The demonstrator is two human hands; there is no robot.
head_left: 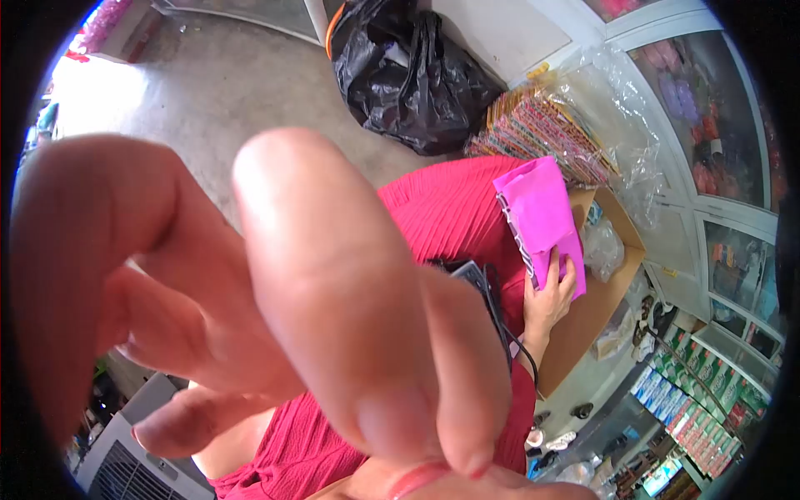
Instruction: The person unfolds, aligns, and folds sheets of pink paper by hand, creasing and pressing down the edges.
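Observation:
My left hand [333, 275] looms very close to the camera, large and blurred, hiding much of the left and middle of the view. Its fingers are bent and apart, and no object shows between them. On the right, my right hand [546, 300] grips the lower end of a bright pink folded cloth [542, 208] with a black-and-white patterned edge. The cloth lies beside the lap of a red ribbed dress [446, 204], by the rim of a cardboard box. A dark device with a black cable [492, 300] is partly hidden behind my left hand.
An open cardboard box [583, 333] holds clear plastic. Behind it are a stack of colourful patterned sheets [542, 129] and a black plastic bag [408, 83]. Glass-fronted cabinets [708, 117] line the right, with stacked small boxes [700, 400] below. A grey vented appliance [133, 467] stands lower left.

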